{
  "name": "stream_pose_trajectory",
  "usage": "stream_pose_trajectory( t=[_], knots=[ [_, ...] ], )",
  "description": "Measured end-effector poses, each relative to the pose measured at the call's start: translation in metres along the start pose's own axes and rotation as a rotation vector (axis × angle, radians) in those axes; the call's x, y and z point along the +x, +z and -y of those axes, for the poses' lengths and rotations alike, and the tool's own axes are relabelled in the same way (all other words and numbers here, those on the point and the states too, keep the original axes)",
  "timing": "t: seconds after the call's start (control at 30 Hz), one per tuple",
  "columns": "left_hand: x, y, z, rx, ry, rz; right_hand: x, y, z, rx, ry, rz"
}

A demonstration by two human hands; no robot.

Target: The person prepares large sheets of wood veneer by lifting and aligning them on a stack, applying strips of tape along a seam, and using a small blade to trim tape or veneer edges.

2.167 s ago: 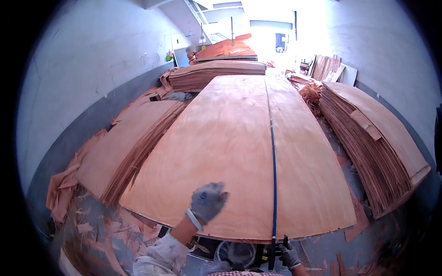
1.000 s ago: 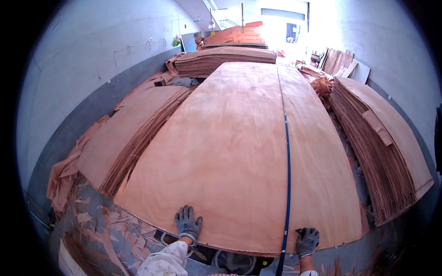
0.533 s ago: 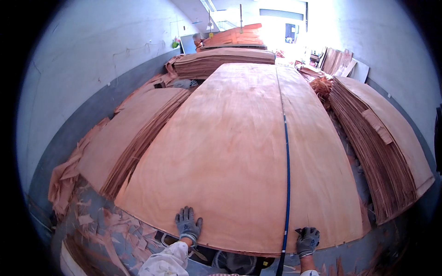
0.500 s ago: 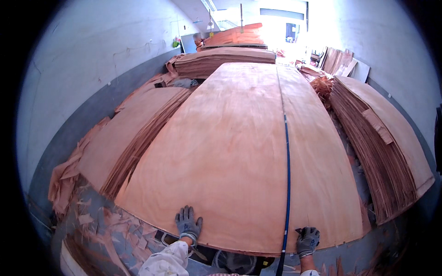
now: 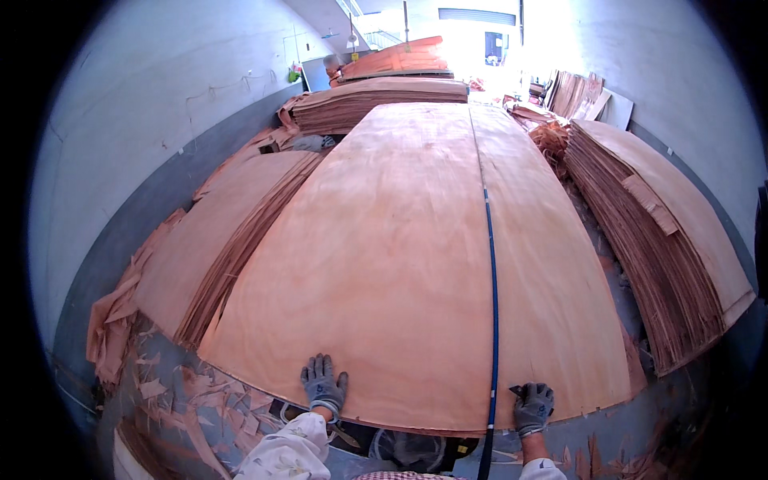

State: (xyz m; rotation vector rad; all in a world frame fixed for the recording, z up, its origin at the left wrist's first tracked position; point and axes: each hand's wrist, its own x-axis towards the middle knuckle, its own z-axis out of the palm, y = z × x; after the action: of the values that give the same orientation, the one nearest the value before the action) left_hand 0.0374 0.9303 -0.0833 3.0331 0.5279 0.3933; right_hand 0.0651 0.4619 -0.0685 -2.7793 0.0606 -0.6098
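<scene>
The left hand [image 5: 324, 390], in a grey knit glove, lies palm down on the near edge of the sheet [image 5: 376, 280], fingers straight and spread, grasping nothing. The right hand [image 5: 533, 408], gloved alike, is at the same edge just right of the pole [image 5: 494, 320]; its fingers are bent in around a dark piece [image 5: 516, 390], too small here to identify surely. The pole is slim, round and blue, with a black near end overhanging the edge, and lies lengthwise along the sheet. Torn, ragged scraps [image 5: 212, 404] litter the floor at left. The sheet is broad, thin pinkish-tan wood with soft, wavy grain. Flanking it are the left stack [image 5: 256, 232] and right stack [image 5: 640, 232], their layered edges rough and darker. Beyond its far end sits another stack [image 5: 376, 108], then an orange bundle [image 5: 396, 60].
</scene>
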Motion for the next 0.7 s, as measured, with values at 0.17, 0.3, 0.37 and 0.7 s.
stream_pose_trajectory(
  t=[0.17, 0.3, 0.37, 0.7],
  knots=[
    [0.0, 0.001, 0.001, 0.012, -0.002, -0.014, 0.0, -0.001, 0.003, -0.014, 0.027, 0.029],
    [-0.001, 0.003, 0.002, 0.015, 0.007, -0.032, 0.0, 0.0, 0.002, -0.028, 0.025, 0.018],
    [0.0, 0.003, 0.002, 0.011, 0.011, -0.036, -0.001, -0.001, 0.003, -0.027, 0.01, -0.012],
    [0.001, 0.002, 0.001, 0.006, 0.005, -0.035, 0.003, -0.005, 0.007, -0.001, -0.021, -0.066]
  ],
)
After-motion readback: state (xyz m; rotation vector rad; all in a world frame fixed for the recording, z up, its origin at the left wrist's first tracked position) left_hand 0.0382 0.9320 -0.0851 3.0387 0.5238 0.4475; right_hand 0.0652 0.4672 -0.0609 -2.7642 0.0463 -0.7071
